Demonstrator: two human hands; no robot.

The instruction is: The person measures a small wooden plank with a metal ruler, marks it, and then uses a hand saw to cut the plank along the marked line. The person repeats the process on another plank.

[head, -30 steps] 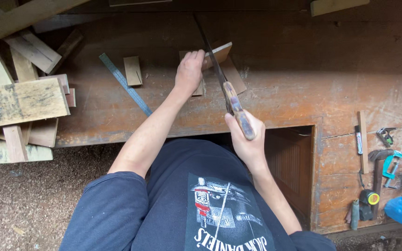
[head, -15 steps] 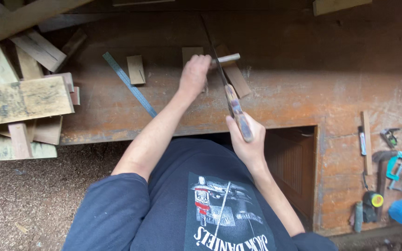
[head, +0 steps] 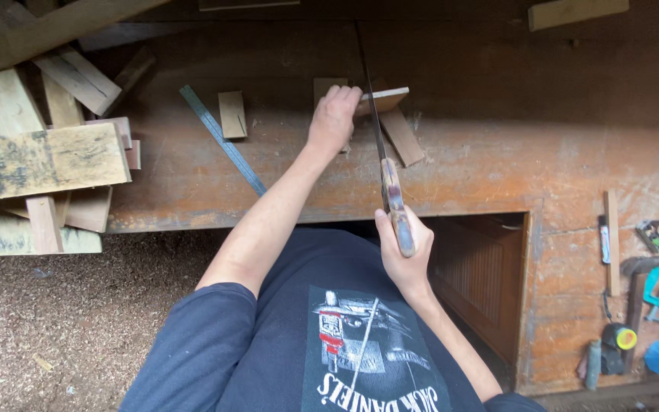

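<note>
My left hand [head: 333,116] presses down on a small wooden piece [head: 381,99] on the worn workbench [head: 497,160]. A hand saw [head: 379,137] has its thin blade running across that piece, just right of my fingers. My right hand [head: 400,248] grips the saw's wooden handle near the bench's front edge. A second flat strip of wood [head: 404,137] lies angled under the piece.
A steel ruler [head: 221,139] and a small wood block [head: 232,114] lie left of my hand. Stacked planks and offcuts [head: 40,156] fill the left side. Clamps and tools [head: 650,259] sit at the lower right. Sawdust covers the floor [head: 62,320].
The saw has slid back toward me, my right hand drawing its handle closer to my body. My left hand stays pressed on the wooden piece.
</note>
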